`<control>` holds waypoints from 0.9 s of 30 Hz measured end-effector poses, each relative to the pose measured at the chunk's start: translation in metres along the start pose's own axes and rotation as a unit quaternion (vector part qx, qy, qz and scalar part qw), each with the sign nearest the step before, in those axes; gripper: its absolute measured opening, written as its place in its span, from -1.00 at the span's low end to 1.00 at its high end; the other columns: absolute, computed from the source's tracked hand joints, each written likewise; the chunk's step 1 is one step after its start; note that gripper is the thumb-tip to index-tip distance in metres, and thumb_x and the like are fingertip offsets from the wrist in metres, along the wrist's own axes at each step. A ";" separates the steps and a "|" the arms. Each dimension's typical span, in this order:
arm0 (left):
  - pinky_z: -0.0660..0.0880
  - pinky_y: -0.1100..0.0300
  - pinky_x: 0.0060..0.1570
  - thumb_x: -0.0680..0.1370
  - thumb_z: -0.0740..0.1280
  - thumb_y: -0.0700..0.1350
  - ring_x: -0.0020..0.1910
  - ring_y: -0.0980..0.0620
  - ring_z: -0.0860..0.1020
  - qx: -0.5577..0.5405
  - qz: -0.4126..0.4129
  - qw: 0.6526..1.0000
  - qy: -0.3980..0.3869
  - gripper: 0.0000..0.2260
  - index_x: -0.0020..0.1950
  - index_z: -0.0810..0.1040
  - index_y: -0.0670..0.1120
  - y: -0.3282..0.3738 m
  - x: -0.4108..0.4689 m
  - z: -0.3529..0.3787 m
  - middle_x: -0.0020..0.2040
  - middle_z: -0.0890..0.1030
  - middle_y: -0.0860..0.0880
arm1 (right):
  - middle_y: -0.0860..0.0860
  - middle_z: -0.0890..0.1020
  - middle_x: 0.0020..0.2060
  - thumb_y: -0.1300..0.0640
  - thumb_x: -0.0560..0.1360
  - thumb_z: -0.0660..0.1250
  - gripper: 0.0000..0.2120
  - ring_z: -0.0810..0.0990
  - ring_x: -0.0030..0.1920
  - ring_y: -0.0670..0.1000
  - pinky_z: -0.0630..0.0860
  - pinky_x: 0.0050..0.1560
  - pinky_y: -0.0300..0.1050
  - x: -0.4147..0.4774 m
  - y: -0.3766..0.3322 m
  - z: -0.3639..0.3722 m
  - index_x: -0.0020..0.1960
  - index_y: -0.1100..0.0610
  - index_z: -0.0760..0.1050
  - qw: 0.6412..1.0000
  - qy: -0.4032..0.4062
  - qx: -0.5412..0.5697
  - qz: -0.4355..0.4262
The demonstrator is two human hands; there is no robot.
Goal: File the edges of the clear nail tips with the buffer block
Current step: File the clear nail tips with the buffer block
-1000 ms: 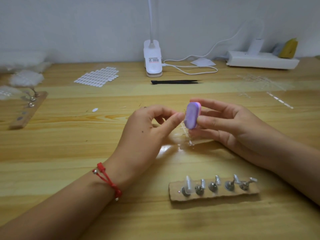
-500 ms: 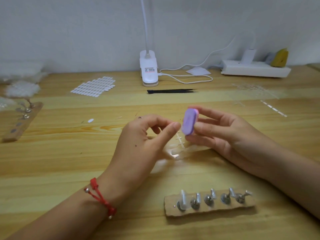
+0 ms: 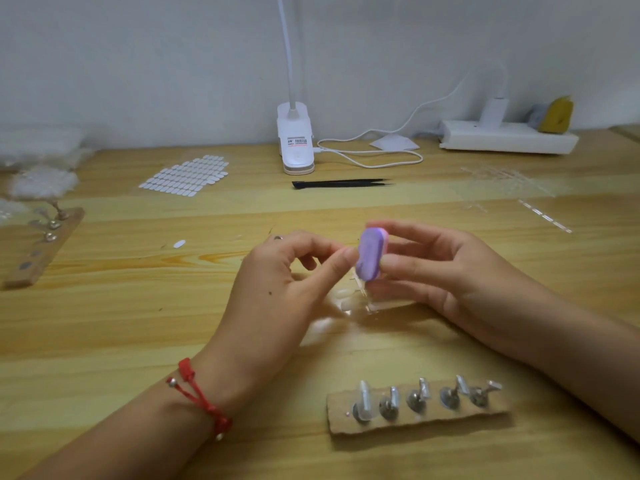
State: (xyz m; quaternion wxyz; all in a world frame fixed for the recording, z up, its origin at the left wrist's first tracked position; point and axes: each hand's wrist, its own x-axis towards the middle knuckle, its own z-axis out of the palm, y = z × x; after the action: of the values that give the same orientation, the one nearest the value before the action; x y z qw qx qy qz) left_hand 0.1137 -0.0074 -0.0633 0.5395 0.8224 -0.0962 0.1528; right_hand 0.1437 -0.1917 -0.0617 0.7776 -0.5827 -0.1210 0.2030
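**Buffer block eases down onto the pinched tips**

The right hand (image 3: 450, 271) grips the purple buffer block (image 3: 370, 254) on end, with fingers over its top and the thumb on its near edge. Since half a second ago the block has slid slightly down and in toward the other hand, closing the small gap. It now touches the left fingertips.

The left hand (image 3: 277, 282) has hardly shifted. Its fingers are curled, and thumb and forefinger are pinched together against the block's purple face. As far as I can make out, they hold the top of the clear nail tips (image 3: 366, 297). The strip hangs just below the block, above the wooden table (image 3: 104, 323), between the two hands. The exact tip under the file is too small to see. A red cord bracelet (image 3: 201, 393) sits on the left wrist.

Nothing else has moved. The cardboard strip of metal stands (image 3: 415, 415) lies nearest me. The black tweezers (image 3: 343, 183), the lamp base (image 3: 295, 140) and the sheet of white ovals (image 3: 185, 176) lie further back.
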 end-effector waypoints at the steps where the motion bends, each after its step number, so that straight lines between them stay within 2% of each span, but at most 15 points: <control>1: 0.32 0.45 -0.22 0.37 0.34 0.14 -0.33 0.28 0.42 0.008 0.004 1.000 -0.001 -0.81 -0.24 0.64 0.06 0.000 -0.001 0.000 -0.34 0.54 0.24 | 0.17 0.70 -0.04 0.30 0.33 0.42 -0.67 0.70 -0.05 0.07 0.62 -0.09 -0.19 0.001 -0.001 -0.002 0.08 0.18 0.66 0.999 0.008 0.033 0.004; 3: 0.31 0.47 -0.20 0.38 0.33 0.14 -0.28 0.27 0.44 0.019 0.016 0.999 0.022 -0.82 -0.25 0.62 0.07 0.000 0.000 0.000 -0.33 0.55 0.28 | 0.16 0.70 -0.05 0.28 0.30 0.43 -0.66 0.70 -0.07 0.06 0.62 -0.10 -0.19 0.001 -0.002 -0.002 0.08 0.17 0.66 0.999 0.010 0.040 0.006; 6: 0.30 0.48 -0.22 0.40 0.33 0.13 -0.28 0.25 0.44 0.016 0.021 0.999 0.044 -0.83 -0.26 0.61 0.07 -0.001 0.002 -0.002 -0.32 0.56 0.29 | 0.14 0.71 0.00 0.24 0.32 0.44 -0.64 0.70 -0.03 0.10 0.62 -0.08 -0.17 -0.001 0.003 0.004 0.12 0.11 0.65 0.998 -0.019 -0.053 -0.001; 9: 0.28 0.45 -0.23 0.37 0.33 0.16 -0.31 0.26 0.41 0.022 0.006 1.000 0.008 -0.81 -0.26 0.62 0.07 -0.002 0.001 0.000 -0.33 0.54 0.29 | 0.16 0.71 -0.03 0.27 0.32 0.42 -0.66 0.71 -0.06 0.06 0.62 -0.10 -0.19 0.000 -0.001 0.000 0.09 0.16 0.65 1.000 0.006 0.010 0.003; 11: 0.27 0.46 -0.20 0.37 0.34 0.16 -0.29 0.25 0.42 0.026 0.015 1.000 0.011 -0.81 -0.25 0.62 0.06 -0.001 0.000 0.001 -0.32 0.55 0.27 | 0.16 0.71 -0.06 0.29 0.32 0.41 -0.67 0.70 -0.09 0.03 0.62 -0.11 -0.21 0.001 -0.003 -0.002 0.08 0.21 0.65 0.998 0.019 0.052 0.006; 15: 0.29 0.49 -0.22 0.40 0.34 0.10 -0.27 0.25 0.44 0.027 0.032 0.998 0.048 -0.85 -0.25 0.62 0.06 0.000 0.001 -0.002 -0.34 0.56 0.25 | 0.13 0.71 -0.01 0.25 0.32 0.43 -0.65 0.70 -0.02 0.08 0.62 -0.08 -0.18 -0.002 0.002 0.005 0.11 0.12 0.66 0.999 -0.016 -0.049 -0.002; 18: 0.28 0.48 -0.24 0.37 0.33 0.14 -0.28 0.24 0.42 0.033 0.018 0.999 0.019 -0.83 -0.25 0.62 0.07 0.000 0.001 0.000 -0.33 0.55 0.27 | 0.15 0.71 -0.05 0.29 0.32 0.40 -0.68 0.71 -0.07 0.04 0.62 -0.11 -0.21 0.001 -0.003 0.000 0.06 0.17 0.67 1.000 0.007 0.027 0.009; 20: 0.27 0.48 -0.22 0.38 0.35 0.12 -0.27 0.24 0.43 0.034 0.027 0.999 0.033 -0.83 -0.25 0.62 0.06 0.000 0.000 0.000 -0.33 0.55 0.27 | 0.15 0.71 -0.08 0.30 0.32 0.39 -0.68 0.70 -0.10 0.01 0.61 -0.12 -0.22 0.002 -0.005 -0.002 0.07 0.20 0.65 0.998 0.017 0.060 0.013; 24: 0.28 0.49 -0.22 0.40 0.34 0.11 -0.28 0.27 0.42 0.036 0.039 0.997 0.057 -0.84 -0.25 0.61 0.06 0.000 0.000 -0.002 -0.35 0.54 0.23 | 0.13 0.71 0.01 0.26 0.35 0.42 -0.64 0.70 0.00 0.09 0.62 -0.06 -0.15 -0.001 0.001 0.003 0.15 0.13 0.64 0.998 -0.023 -0.058 0.009; 25: 0.28 0.48 -0.24 0.40 0.33 0.13 -0.28 0.27 0.42 0.040 0.031 0.998 0.046 -0.83 -0.24 0.62 0.07 -0.001 0.001 -0.002 -0.35 0.54 0.24 | 0.14 0.70 0.02 0.26 0.35 0.42 -0.64 0.70 0.00 0.10 0.62 -0.06 -0.15 -0.001 0.001 0.003 0.14 0.13 0.64 0.998 -0.022 -0.062 0.009; 27: 0.27 0.47 -0.25 0.38 0.33 0.15 -0.26 0.23 0.43 0.041 0.012 0.999 0.015 -0.81 -0.24 0.63 0.07 -0.002 0.001 -0.001 -0.33 0.55 0.25 | 0.18 0.70 0.00 0.30 0.35 0.40 -0.67 0.70 -0.03 0.07 0.62 -0.09 -0.19 0.000 -0.002 0.000 0.11 0.18 0.65 1.000 -0.002 0.001 0.014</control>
State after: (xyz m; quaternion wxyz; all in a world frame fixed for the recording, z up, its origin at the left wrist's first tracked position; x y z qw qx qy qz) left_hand 0.1147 -0.0059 -0.0643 0.5050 0.8401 -0.0922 0.1754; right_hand 0.1443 -0.1917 -0.0594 0.7748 -0.5834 -0.1141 0.2152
